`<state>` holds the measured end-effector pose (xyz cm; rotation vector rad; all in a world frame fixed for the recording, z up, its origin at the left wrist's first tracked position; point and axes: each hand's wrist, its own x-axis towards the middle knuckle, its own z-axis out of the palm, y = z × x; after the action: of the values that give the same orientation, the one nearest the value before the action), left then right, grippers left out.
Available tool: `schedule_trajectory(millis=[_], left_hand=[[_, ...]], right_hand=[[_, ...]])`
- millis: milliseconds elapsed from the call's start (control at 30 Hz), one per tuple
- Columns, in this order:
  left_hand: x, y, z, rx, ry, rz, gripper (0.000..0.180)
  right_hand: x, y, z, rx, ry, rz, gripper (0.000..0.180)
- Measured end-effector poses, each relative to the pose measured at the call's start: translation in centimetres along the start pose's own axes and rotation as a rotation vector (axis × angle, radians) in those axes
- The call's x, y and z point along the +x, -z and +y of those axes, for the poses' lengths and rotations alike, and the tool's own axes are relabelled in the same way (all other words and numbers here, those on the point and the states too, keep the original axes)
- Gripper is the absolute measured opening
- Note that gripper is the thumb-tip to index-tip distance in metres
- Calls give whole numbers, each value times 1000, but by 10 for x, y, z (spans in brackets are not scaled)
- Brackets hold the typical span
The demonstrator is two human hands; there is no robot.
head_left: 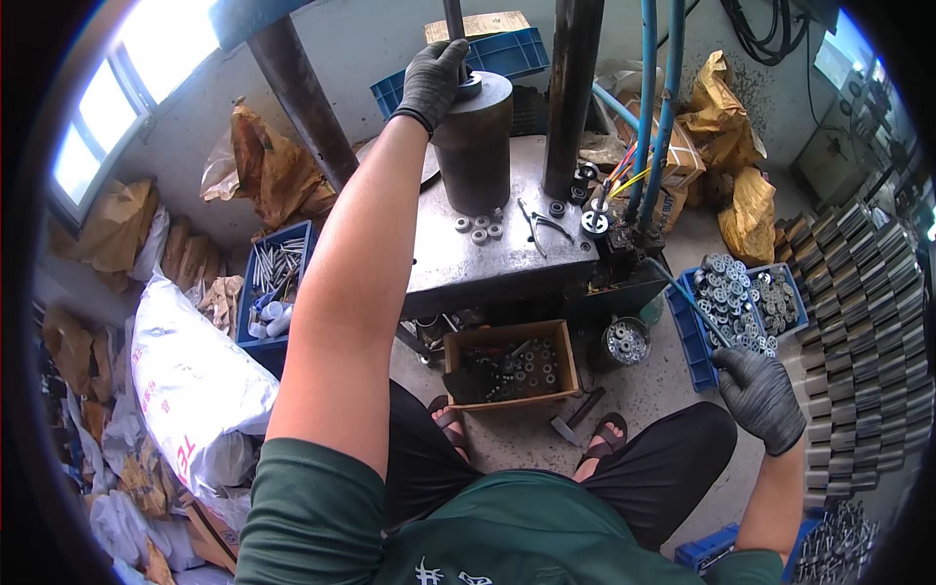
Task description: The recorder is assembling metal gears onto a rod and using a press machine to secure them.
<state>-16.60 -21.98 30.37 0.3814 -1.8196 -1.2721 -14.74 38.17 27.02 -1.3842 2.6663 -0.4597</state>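
Lying at nine o'clock: a big white sack (190, 380), with crumpled brown paper bags (112, 229) piling up behind it near the window. Standing just beside the sack, toward ten o'clock: a blue bin (255, 336) holding long metal pins.

Reaching up toward twelve o'clock: the left hand (432, 80), gloved in dark grey, resting on top of a dark metal cylinder (476, 146) with fingers curling over its upper edge and touching a small ring part there; whether anything is being pinched, cannot tell. Standing upright on a grey steel press table (458, 258): that cylinder, between two dark vertical columns. Lying on the table near the cylinder's foot: a few loose metal rings (478, 229), and just to their right a pair of pliers (542, 226).

Sitting on the floor near the centre, below the table's front edge: a cardboard box (507, 364) holding dark round parts, with a small round tin (625, 342) of shiny parts just beside it at its right. Resting below the box, between two sandalled feet: a hammer (575, 417).

Hanging down at one o'clock: blue hoses (659, 97) and coloured wires.

Hovering at four o'clock: the right hand (762, 395), also gloved, closing narrowly around a thin rod (694, 310) pointing up into a blue crate (694, 346) full of silvery washer-like parts. Stacking up along the three o'clock rim: rows of grey metal pieces (858, 322).
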Motion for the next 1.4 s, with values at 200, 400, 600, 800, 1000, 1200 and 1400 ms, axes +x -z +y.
schedule_trajectory(millis=[200, 400, 600, 800, 1000, 1200, 1400], left_hand=[[-3, -1, 1, -22, -7, -6, 43], [-6, -4, 7, 30, -27, 5, 43], [-8, -3, 8, 76, -62, 32, 43], [-11, -4, 12, 66, -53, 17, 41], [-6, 2, 6, 19, -86, 39, 40], [-15, -1, 14, -48, -65, -58, 28], [-12, -6, 13, -109, -37, -87, 25]], right_hand=[[-1, -1, 5, 16, -12, -82, 22], [-2, 6, 3, -21, -46, -186, 24], [-1, 5, 2, 50, -19, -62, 24], [1, 5, 3, 25, -41, -99, 25], [0, -3, 5, 84, 29, 91, 27], [74, 37, -4, -49, 151, 573, 17], [188, 85, 8, -178, 36, 760, 26]])
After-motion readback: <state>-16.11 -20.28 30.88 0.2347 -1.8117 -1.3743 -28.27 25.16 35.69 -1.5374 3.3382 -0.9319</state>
